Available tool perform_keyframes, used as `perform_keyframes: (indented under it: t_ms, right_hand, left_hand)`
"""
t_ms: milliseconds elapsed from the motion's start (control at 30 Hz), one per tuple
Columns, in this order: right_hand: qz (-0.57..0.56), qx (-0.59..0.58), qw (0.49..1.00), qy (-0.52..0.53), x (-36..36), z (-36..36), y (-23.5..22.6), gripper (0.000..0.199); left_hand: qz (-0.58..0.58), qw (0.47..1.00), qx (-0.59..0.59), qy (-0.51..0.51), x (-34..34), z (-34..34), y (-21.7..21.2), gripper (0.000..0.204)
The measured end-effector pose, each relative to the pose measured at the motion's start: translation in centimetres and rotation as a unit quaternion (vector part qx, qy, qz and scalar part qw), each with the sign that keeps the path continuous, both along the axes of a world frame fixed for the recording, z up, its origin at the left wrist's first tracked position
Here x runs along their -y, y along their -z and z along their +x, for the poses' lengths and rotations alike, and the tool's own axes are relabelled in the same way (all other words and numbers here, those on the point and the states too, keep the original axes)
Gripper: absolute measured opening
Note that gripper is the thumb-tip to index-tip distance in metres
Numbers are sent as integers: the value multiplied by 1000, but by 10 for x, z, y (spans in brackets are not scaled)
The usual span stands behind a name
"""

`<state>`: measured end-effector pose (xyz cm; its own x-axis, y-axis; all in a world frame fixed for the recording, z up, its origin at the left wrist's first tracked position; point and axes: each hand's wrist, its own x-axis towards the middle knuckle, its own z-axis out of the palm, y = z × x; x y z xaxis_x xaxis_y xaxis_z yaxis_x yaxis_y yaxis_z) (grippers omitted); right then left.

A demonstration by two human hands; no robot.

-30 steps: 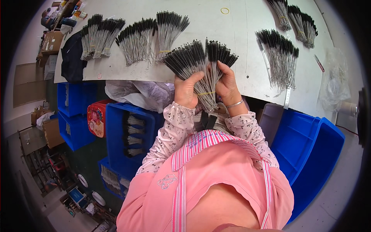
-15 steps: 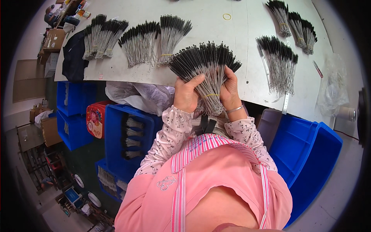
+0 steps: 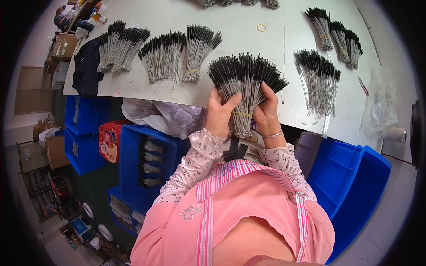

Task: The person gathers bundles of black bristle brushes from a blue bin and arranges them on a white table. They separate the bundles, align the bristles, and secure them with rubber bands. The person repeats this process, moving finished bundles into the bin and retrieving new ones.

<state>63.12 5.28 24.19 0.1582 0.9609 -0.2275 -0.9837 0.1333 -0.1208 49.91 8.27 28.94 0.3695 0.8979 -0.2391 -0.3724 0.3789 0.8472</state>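
Observation:
A thick bundle of wire brushes (image 3: 246,84) is held up at the table's front edge, black bristle heads fanned away from me and wire stems toward me. A yellow rubber band (image 3: 242,114) circles the stems low down. My left hand (image 3: 220,110) grips the bundle's left side, its thumb across the stems. On the other side, my right hand (image 3: 267,111) is closed round the stems, its fingers partly hidden behind them. A loose pile of brushes (image 3: 317,84) lies to the right, and a banded bundle (image 3: 194,60) to the left.
More brush bundles lie at the table's (image 3: 262,42) far left, far right and back. A loose rubber band (image 3: 261,28), a red-handled tool (image 3: 363,86) and a clear plastic bag (image 3: 380,106) are on it. Blue bins (image 3: 350,177) stand below on both sides, beside a red stool (image 3: 109,142).
Both hands have shifted slightly right with the bundle, which now stands more upright, its bristle heads fanned toward the right. The view has tipped a little, bringing bundles at the back into sight.

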Motion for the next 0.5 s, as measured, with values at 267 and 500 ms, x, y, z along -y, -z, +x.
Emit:
perform_keyframes:
  t_ms: [267,500]
  right_hand:
    - [-78,337,935,75,13,-17,-60,31]
    - [153,400,903,43,25,-32,-68,68]
  left_hand:
    - [43,987,4,157,4,4,-5,78]
    - [-34,989,51,135,11,-7,6,58]
